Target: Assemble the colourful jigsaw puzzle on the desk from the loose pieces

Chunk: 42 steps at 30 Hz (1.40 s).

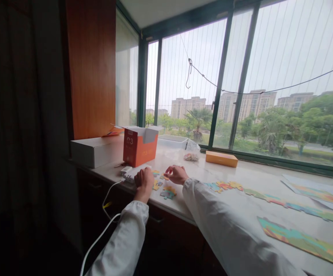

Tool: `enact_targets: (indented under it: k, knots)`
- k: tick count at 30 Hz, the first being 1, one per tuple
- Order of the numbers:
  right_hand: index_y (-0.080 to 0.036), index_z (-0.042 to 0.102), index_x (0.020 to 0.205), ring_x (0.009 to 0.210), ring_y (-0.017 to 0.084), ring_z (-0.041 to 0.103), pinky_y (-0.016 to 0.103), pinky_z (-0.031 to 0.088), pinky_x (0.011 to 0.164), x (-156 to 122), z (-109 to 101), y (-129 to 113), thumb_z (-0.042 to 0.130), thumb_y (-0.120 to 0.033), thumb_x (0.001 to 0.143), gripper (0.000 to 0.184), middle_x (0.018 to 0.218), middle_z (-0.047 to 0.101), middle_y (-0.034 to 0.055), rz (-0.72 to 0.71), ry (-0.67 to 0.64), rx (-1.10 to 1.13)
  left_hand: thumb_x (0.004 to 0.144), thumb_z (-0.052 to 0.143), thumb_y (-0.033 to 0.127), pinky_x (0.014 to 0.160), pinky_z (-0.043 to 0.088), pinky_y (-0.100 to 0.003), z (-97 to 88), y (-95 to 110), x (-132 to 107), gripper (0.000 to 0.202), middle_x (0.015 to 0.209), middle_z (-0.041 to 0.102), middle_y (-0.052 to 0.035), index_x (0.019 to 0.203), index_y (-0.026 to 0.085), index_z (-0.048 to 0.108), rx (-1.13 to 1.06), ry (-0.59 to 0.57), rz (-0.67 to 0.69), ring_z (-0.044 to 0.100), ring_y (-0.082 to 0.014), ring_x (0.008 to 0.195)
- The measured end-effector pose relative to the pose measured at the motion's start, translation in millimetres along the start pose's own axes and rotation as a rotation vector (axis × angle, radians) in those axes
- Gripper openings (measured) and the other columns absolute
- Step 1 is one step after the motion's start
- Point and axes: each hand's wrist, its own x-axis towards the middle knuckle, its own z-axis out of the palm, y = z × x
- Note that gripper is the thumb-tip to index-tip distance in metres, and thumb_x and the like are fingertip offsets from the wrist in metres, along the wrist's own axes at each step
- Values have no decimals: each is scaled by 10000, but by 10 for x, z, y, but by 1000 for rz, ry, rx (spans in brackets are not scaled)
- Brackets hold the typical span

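Above the near left part of the counter, my left hand is closed, fingers curled under; whatever it may hold is hidden. My right hand reaches in from the right with bent fingers apart, its tips just over a small puzzle piece. Between and below the hands lie several loose jigsaw pieces, among them a yellowish piece and a larger teal and orange piece. To the right of my right sleeve, a joined puzzle strip runs along the counter.
An orange box stands behind my left hand, beside a white box. A white power strip with a cable lies at the left edge. Farther back are a plastic bag and a yellow box. A puzzle panel lies front right.
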Motion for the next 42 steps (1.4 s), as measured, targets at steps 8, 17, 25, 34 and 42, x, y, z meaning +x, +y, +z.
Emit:
enact_targets:
  k: [8, 17, 25, 34, 42]
  knots:
    - [-227, 742, 1036, 1226, 333, 475, 444, 314, 993, 396, 316, -235, 733, -606, 770, 463, 1259, 612, 120, 90, -67, -53, 894, 591, 278, 755, 476, -332, 66, -21, 25, 225, 1008, 733, -154, 1053, 183, 719, 90, 21, -50, 686, -294, 968]
    - [-267, 640, 1054, 947, 214, 641, 331, 443, 834, 431, 343, -157, 857, -331, 677, 440, 991, 724, 4, 157, -22, 280, 899, 591, 244, 754, 473, -307, 50, -23, 6, 248, 1043, 732, -129, 1132, 200, 664, 45, 32, -7, 688, -271, 970]
    - [-262, 617, 1048, 763, 166, 695, 272, 477, 724, 339, 104, -106, 713, -220, 806, 263, 793, 746, -34, 139, 130, 530, 952, 564, 349, 787, 475, -288, -31, 62, -15, 347, 1211, 653, -86, 1286, 257, 592, -31, 201, 106, 663, -231, 1020]
    - [-208, 723, 1083, 801, 204, 673, 318, 473, 739, -563, -1060, 838, 682, -241, 814, 274, 815, 731, 35, 14, 135, 417, 1013, 333, 347, 751, 447, -269, -258, 179, -121, 370, 1242, 652, -68, 1186, 235, 640, -34, 224, 162, 642, -224, 1011]
    - [-143, 680, 959, 813, 220, 679, 362, 498, 762, -1799, -1828, 2227, 788, -570, 670, 527, 839, 749, 85, 261, -41, 498, 956, 440, 355, 722, 439, -285, -250, 1125, -454, 299, 952, 748, -23, 1086, 283, 699, -131, 91, 329, 675, -226, 877]
